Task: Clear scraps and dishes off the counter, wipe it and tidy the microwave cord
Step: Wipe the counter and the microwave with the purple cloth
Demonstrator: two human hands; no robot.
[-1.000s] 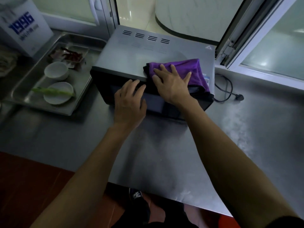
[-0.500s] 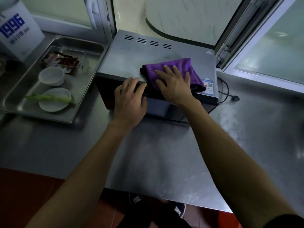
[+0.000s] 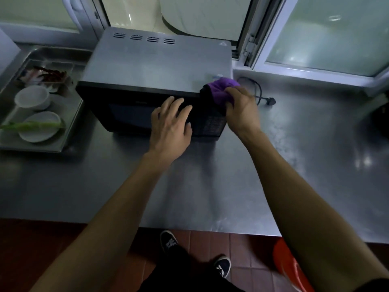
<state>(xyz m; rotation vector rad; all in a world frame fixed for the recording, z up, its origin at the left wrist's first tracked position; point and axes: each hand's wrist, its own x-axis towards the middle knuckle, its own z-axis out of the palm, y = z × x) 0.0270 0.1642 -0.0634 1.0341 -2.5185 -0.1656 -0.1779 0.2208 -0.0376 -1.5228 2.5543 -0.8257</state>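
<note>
Both hands work the microwave [image 3: 155, 66] — our right hand [image 3: 242, 108] has dragged the gripped purple cloth [image 3: 223, 89] to its right corner, left hand [image 3: 171, 121] flat, steadying; wiping nears done.

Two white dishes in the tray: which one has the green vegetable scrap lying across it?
The flat white plate at the tray's near end; the green stalk lies across it. The white bowl behind it holds none.

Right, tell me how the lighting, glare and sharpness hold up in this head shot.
Head view: dim overall, with the brightest light coming through the frosted window; soft glare patches on the steel counter at right; wide-angle bending along the window frames; the purple cloth and right hand look slightly smeared, the left hand sharper; the microwave front is nearly black.
</note>
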